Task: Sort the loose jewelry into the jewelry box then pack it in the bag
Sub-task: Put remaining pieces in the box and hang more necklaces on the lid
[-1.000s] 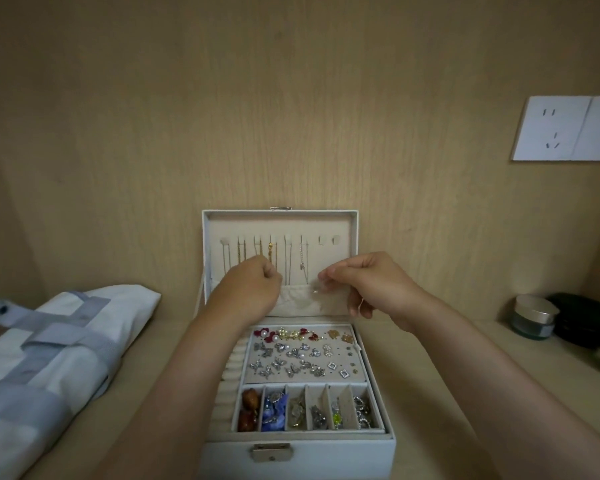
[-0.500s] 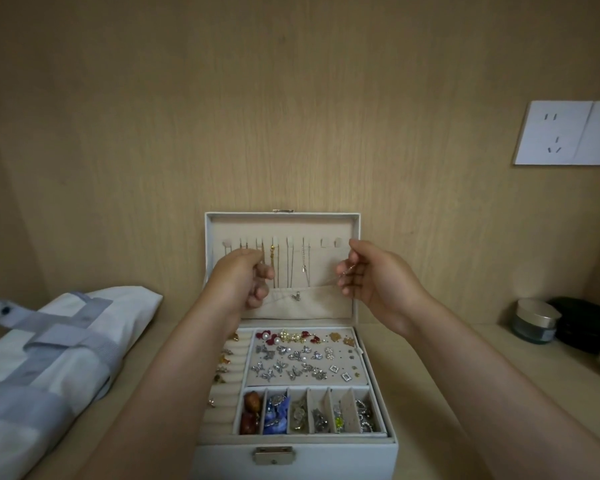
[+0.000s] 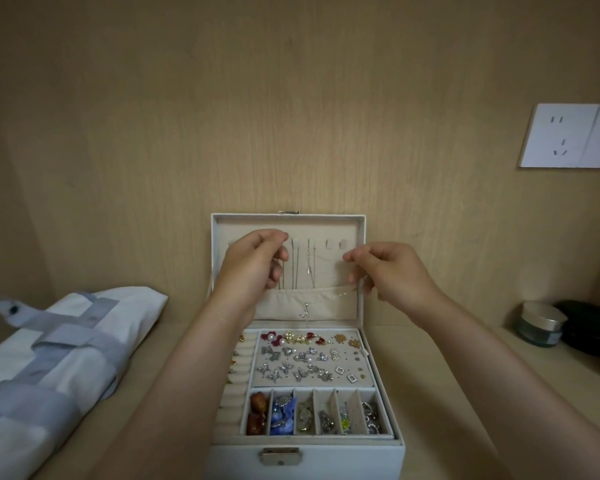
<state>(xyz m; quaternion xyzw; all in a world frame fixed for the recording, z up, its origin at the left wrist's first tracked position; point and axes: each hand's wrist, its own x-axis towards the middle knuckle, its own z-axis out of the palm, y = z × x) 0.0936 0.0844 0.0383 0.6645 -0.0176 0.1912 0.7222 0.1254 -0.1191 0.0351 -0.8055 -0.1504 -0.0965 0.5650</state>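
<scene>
two hands — one jewelry box, one bag, one jar

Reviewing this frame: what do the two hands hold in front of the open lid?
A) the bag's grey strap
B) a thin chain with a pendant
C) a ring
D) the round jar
B: a thin chain sags between the left hand and the right hand, and its pendant dangles before the lid.

Wood-grain wall is filling the far bkgd w/ white socket sitting far right; pale tabletop is lying near, dimly lit.
</scene>
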